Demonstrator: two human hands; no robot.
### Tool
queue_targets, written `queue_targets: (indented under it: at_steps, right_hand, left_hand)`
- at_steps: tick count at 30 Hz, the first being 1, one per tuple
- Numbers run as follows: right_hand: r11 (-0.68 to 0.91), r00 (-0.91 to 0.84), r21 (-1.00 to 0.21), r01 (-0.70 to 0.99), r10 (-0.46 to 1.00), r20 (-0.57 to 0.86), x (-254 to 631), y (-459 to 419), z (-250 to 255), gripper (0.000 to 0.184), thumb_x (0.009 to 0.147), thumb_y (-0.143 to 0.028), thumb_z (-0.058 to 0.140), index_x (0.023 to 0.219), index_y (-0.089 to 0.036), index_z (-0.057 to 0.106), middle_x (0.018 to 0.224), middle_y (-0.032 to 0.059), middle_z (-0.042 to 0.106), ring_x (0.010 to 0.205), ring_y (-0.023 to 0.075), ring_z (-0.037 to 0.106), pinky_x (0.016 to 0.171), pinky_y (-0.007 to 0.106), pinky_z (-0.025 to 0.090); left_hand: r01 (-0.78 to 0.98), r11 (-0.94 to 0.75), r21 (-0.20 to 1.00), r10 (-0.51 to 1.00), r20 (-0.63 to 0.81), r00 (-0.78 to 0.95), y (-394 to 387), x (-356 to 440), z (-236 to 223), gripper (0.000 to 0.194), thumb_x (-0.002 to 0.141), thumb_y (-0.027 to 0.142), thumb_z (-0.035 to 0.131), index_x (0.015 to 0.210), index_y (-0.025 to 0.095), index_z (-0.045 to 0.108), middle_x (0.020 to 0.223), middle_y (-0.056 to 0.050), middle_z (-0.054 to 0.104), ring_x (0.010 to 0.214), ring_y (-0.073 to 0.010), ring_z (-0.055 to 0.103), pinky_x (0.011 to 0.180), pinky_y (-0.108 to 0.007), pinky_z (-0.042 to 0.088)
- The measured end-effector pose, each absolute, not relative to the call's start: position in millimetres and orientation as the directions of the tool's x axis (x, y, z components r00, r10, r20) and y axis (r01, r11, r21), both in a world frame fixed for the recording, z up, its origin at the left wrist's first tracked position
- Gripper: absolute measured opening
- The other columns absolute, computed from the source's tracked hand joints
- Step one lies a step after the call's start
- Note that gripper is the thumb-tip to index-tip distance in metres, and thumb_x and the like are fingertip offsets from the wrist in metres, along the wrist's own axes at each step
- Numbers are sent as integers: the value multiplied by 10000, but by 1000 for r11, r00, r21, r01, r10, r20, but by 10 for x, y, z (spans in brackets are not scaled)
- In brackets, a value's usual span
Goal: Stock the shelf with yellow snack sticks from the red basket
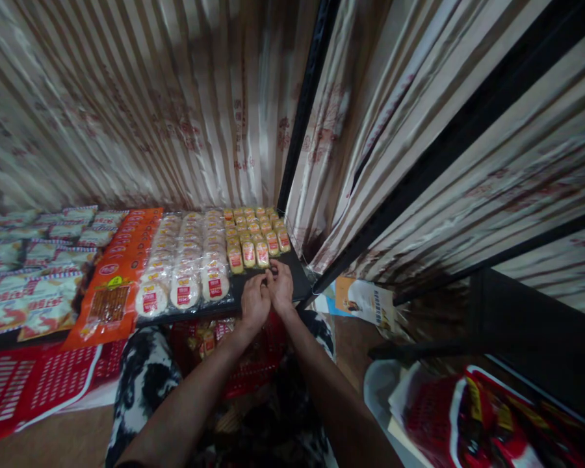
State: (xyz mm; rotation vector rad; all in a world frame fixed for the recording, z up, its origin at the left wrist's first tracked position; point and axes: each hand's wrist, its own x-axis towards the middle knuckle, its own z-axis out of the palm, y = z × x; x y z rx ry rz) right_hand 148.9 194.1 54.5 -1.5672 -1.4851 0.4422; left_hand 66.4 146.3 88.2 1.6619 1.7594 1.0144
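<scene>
My left hand [255, 301] and my right hand [281, 286] are close together at the front edge of the black shelf [299, 279]. The fingers of both curl inward and almost meet. Whatever they pinch, if anything, is too small or hidden to name. Just beyond the fingertips are rows of small yellow-wrapped snack packs [262, 254] with red labels. To their left are rows of round, pale crackers in clear wrappers [215, 286]. Below my hands, between my knees, a red basket [266, 354] has several loose wrapped snacks in it, partly covered by my forearms.
Farther left on the shelf lie an orange snack bag [111, 279] and several white-and-blue packets [53, 302]. Another red basket [34, 383] stands below. Black posts [307, 110] rise before a pleated curtain [199, 97]. At lower right are red packages [497, 416].
</scene>
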Motion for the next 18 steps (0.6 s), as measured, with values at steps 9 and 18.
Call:
queue_targets:
  at_steps: [9,18]
  right_hand:
    - [169,198,-809,564,923,330,1372,1450,575,286,849,-175,376,997,-167,621,999,84,609,915,175,570,859,317,460]
    - [208,217,-783,586,891,399,1247,960,313,244,849,-196,353,831,-200,596,876,64,599,910,184,548,880,345,439]
  left_hand:
    - [575,-103,811,977,191,-94,1049,566,660,404,789,110,336,1092,159,597,1086,-83,656,1030,-184,565,972,-329,424]
    - [550,-94,830,994,112,2,601,410,427,419,791,132,318,1115,173,581,1072,-101,659,1008,-194,594,956,-359,438]
